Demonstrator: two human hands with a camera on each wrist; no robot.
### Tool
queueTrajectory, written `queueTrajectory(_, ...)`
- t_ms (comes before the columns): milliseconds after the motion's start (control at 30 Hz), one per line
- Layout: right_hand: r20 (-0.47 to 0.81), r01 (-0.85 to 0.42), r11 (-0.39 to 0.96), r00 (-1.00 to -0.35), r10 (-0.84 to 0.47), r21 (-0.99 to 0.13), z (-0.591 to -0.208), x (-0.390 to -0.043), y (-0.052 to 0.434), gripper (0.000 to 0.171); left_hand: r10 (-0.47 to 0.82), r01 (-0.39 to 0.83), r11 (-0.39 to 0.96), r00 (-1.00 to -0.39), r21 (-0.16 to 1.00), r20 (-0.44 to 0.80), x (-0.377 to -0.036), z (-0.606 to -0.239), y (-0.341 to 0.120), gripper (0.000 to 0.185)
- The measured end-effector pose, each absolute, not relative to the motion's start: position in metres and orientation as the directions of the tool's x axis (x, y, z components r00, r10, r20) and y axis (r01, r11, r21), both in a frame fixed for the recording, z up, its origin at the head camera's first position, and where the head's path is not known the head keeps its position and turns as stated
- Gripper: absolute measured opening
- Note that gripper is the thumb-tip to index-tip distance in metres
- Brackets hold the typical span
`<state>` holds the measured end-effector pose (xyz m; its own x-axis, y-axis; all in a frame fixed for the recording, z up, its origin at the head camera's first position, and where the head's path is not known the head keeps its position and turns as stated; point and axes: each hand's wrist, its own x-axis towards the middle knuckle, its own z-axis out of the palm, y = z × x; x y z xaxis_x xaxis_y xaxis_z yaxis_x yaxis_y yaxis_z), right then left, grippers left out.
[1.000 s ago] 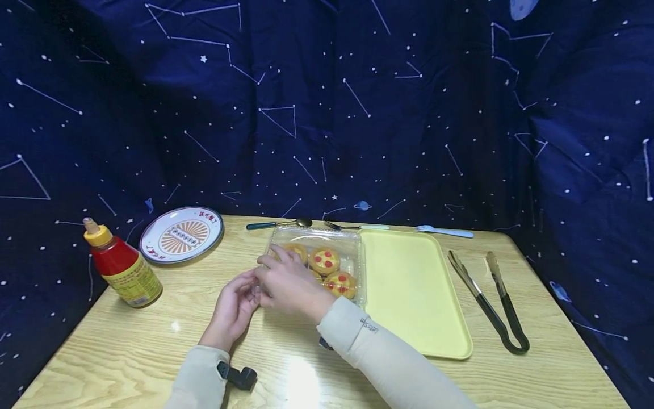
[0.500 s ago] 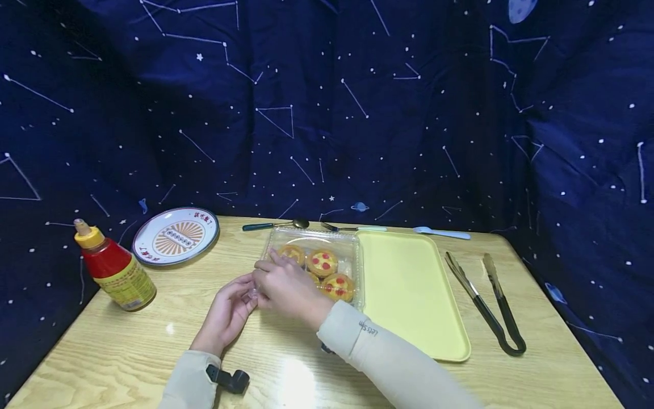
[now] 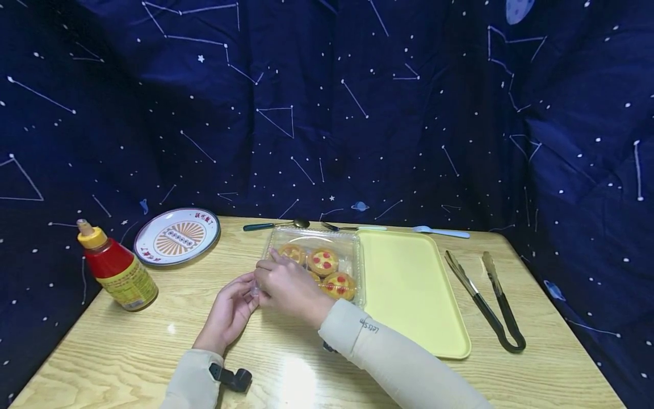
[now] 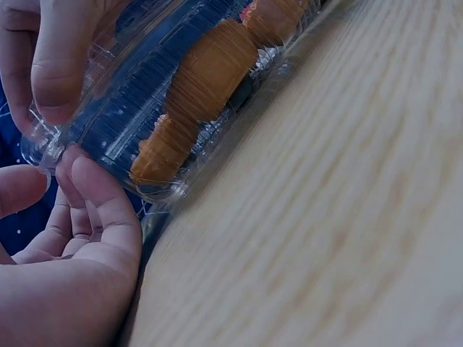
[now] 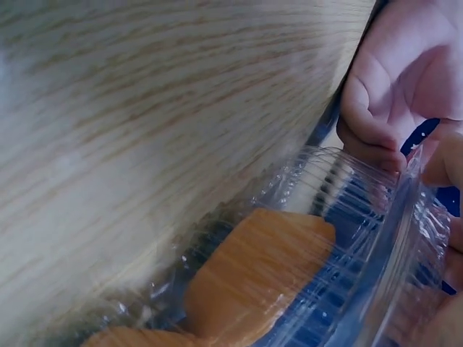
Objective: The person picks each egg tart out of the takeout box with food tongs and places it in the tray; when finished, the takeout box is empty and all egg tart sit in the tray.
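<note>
A clear plastic clamshell box [image 3: 352, 243] lies on the table, its lid down over several round tarts [image 3: 323, 262] with red-dotted yellow tops. My left hand [image 3: 229, 313] is at the box's near left corner, thumb and fingers pinching the rim there. Coming across from the right, my right hand [image 3: 292, 291] covers the box's left side and part of the tarts. In the left wrist view the right thumb [image 4: 58, 94] and fingers grip the lid's edge beside the left fingertips. The right wrist view shows the ribbed box wall [image 5: 354, 195] low against the table, orange-brown tart sides behind it.
A yellow tray [image 3: 409, 295] sits against the box's right side, with metal tongs [image 3: 490, 307] beyond it. Behind lie a spoon [image 3: 276, 225], a dark-tined fork [image 3: 352, 228] and a blue fork [image 3: 441, 232]. To the left are a plate [image 3: 177, 236] and a red sauce bottle [image 3: 120, 267].
Both hands stay at the box's left corner with almost no movement. The whole head view has shifted slightly; the box and tray keep their places.
</note>
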<state>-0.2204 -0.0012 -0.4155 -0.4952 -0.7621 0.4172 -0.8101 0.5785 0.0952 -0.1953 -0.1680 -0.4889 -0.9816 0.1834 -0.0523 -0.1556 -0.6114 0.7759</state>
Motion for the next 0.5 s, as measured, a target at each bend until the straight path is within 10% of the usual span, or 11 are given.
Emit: queueTrajectory(500, 0.407, -0.703, 0.694, -0.596, -0.693, 0.152, -0.413, -0.210, -0.004, 0.035, 0.098, -0.084, -0.534, -0.994, 0.841, -0.037, -0.196, -0.491, -0.165, 0.024)
